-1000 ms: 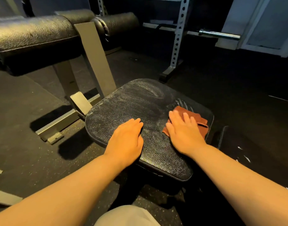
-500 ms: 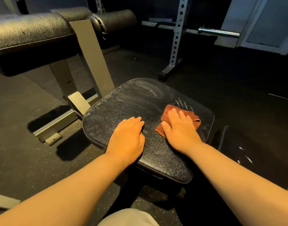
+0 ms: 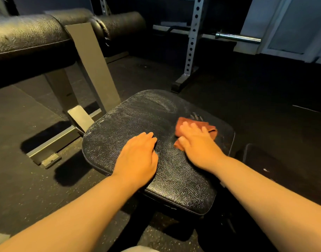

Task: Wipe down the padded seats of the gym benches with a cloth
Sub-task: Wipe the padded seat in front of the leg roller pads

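A black padded seat (image 3: 138, 117) with a cracked, shiny surface fills the middle of the view. My left hand (image 3: 138, 155) lies flat on its near left part, fingers straight. My right hand (image 3: 198, 142) presses a rust-brown cloth (image 3: 209, 129) onto the seat's right half with flat fingers. Most of the cloth is hidden under that hand; its edges show past the fingertips and by the thumb. The hand is slightly blurred.
A long black bench pad (image 3: 25, 39) on a grey metal frame (image 3: 90, 64) stands at the upper left, with a roller pad (image 3: 123, 22) behind it. A perforated rack upright (image 3: 192, 39) and a barbell end (image 3: 238, 37) lie beyond. Dark rubber floor (image 3: 265, 99) surrounds the seat.
My right hand has slid the cloth leftward across the seat, toward its middle. My left hand has stayed flat on the seat.
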{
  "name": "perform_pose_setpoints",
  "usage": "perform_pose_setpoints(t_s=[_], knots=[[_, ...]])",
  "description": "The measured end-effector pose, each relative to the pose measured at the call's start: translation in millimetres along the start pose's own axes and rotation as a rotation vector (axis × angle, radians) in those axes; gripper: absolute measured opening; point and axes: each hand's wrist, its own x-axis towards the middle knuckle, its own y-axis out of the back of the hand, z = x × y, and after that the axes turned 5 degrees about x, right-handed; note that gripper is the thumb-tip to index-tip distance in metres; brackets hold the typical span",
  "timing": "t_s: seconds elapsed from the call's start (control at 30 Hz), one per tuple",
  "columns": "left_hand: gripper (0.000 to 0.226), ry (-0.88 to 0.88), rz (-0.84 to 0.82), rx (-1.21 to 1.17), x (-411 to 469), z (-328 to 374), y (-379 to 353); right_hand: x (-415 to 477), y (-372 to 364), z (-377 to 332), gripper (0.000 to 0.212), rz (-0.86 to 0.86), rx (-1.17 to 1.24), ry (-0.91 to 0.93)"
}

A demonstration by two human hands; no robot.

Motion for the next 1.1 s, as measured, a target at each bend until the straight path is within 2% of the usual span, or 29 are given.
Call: perform_pose_setpoints(t_s=[0.1,0.17,0.23,0.3,0.33,0.4,0.47,0.53,0.6,0.67,0.73,0.8,0.9,1.0,1.1], knots=[[0.05,-0.001,0.006,-0.017,5.3,-0.4,-2.7,-43.7,0.9,-10.3,0.054,-0.094,0.149,0.281],[0.048,0.0,-0.008,-0.017,7.2,-0.1,-3.4,-51.0,12.2,14.5,0.054,-0.132,0.139,0.347],[0.046,-0.001,0.007,-0.014,8.1,0.8,-5.8,-33.2,23.0,49.7,0.052,-0.075,0.102,0.246],[0.046,0.007,0.013,-0.02,6.7,2.1,-6.7,0.5,30.5,71.0,0.05,-0.009,0.083,0.018],[0.046,0.012,0.012,-0.023,6.4,2.5,-7.1,17.0,30.5,70.5,0.048,0.009,0.06,-0.088],[0.047,0.016,0.013,-0.034,6.8,1.7,-7.7,41.7,21.1,51.7,0.042,0.051,0.035,-0.174],[0.046,0.01,0.005,-0.037,7.9,0.5,-8.0,40.5,10.4,26.6,0.038,0.05,0.043,-0.071],[0.046,-0.008,-0.002,-0.033,11.8,-2.1,-7.6,16.7,6.7,12.1,0.044,-0.02,0.148,0.105],[0.045,-0.013,-0.021,-0.068,17.2,-5.1,-7.0,-12.2,10.2,16.9,0.049,-0.107,0.212,0.286],[0.046,0.01,-0.022,-0.11,20.5,-8.3,-7.7,-23.5,21.4,41.5,0.05,-0.172,0.153,0.342],[0.046,0.022,-0.013,-0.103,20.8,-6.7,-8.7,-15.5,31.9,69.2,0.052,-0.106,0.093,0.224],[0.047,0.015,-0.011,-0.078,19.5,-3.8,-10.2,10.9,37.8,77.8,0.048,-0.015,0.057,0.031],[0.046,0.022,-0.01,-0.08,19.7,-6.3,-9.5,56.5,27.4,50.4,0.04,0.062,0.0,-0.129],[0.045,0.021,-0.006,-0.091,20.0,-6.2,-9.8,53.1,11.3,24.3,0.043,0.008,0.031,0.046],[0.045,0.011,-0.005,-0.095,20.9,-3.5,-10.0,5.0,8.1,22.1,0.047,-0.092,0.183,0.34]])
